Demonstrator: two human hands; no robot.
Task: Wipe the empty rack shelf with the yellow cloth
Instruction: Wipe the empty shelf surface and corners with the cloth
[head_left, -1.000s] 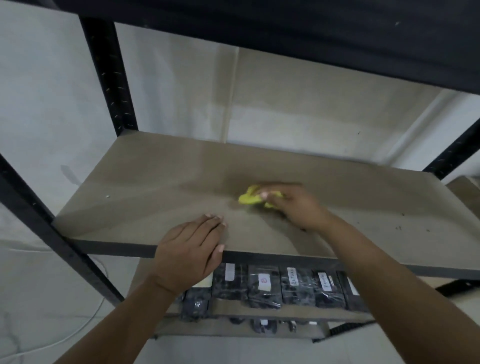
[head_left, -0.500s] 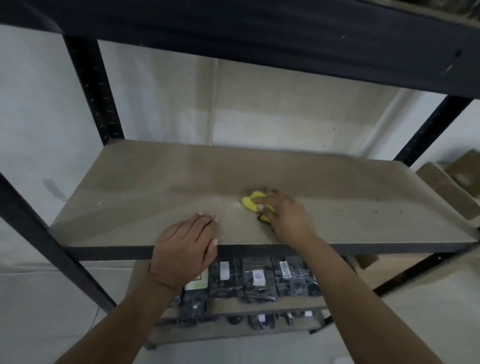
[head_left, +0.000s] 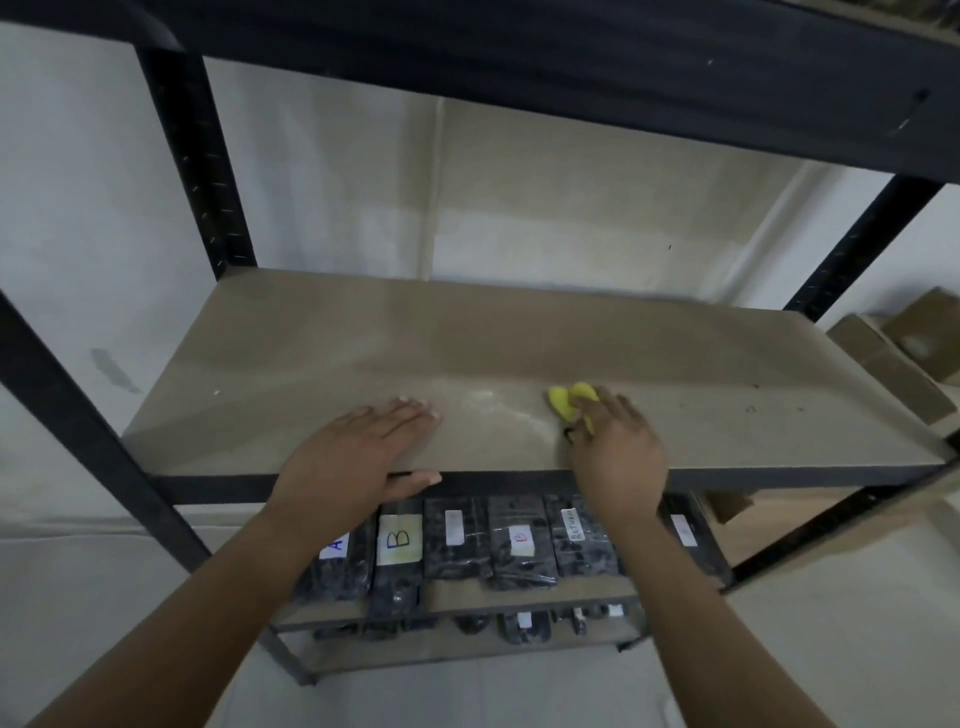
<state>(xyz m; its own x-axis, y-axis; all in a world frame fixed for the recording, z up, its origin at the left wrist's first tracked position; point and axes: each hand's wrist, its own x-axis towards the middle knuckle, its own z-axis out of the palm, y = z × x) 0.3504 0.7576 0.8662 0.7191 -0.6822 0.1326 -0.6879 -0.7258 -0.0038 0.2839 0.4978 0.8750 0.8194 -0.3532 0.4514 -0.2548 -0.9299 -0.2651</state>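
Yellow cloth (head_left: 570, 401) under gripping R hand (head_left: 615, 451), now further right; L hand (head_left: 353, 462) flat, unmoved on shelf (head_left: 291, 364).

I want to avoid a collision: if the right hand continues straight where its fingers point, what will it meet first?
Probably nothing soon: beyond the right hand and yellow cloth, the shelf looks bare up to the back wall.

Matt fibreboard shelf (head_left: 322, 364), black metal frame (head_left: 192, 156), soft yellow cloth (head_left: 563, 400).

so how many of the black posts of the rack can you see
4: front left post, back left post, back right post and, low at the right edge, a bit of the front right post.
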